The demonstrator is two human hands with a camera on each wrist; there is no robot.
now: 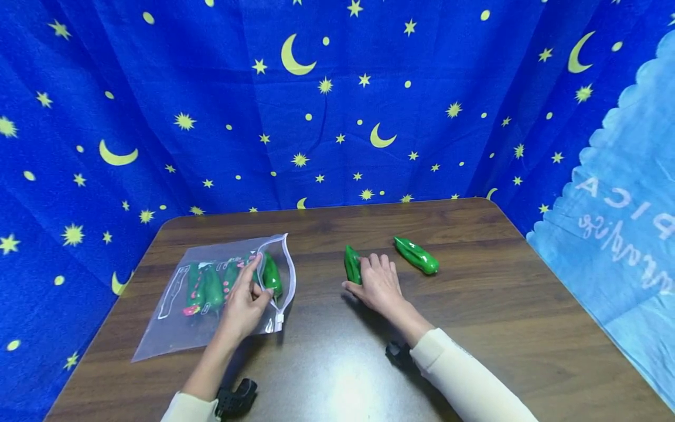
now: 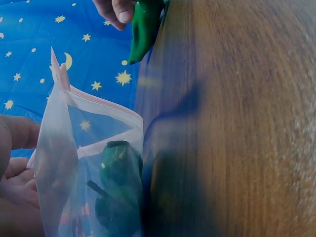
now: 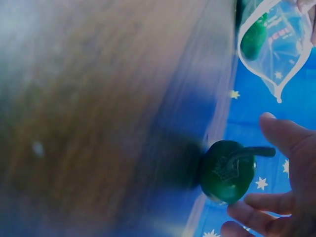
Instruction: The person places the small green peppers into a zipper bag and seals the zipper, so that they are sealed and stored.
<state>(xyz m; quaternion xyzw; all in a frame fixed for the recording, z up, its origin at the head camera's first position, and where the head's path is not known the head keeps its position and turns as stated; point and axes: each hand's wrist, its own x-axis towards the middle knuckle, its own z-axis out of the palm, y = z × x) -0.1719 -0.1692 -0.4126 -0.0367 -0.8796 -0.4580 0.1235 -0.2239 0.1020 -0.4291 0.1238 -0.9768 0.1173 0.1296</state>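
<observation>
My left hand (image 1: 245,308) pinches the upper edge of a clear slider zip bag (image 1: 174,331), lying with its mouth spread toward the right. Inside are several green peppers, one pepper (image 1: 271,274) close to the mouth. Under my right hand (image 1: 378,285) lies another green pepper (image 1: 351,264) on the table. The right wrist view shows this pepper (image 3: 224,177) stem end first, between thumb and fingers. A gap separates the thumb (image 3: 279,131) from it, while the fingertips come close below. Whether they touch is hard to tell.
A further green pepper (image 1: 416,255) lies on the wooden table (image 1: 501,310), behind and right of my right hand. The bag's white slider (image 1: 279,319) sits at the near end of its mouth. A blue star-patterned curtain (image 1: 337,105) hangs behind the table.
</observation>
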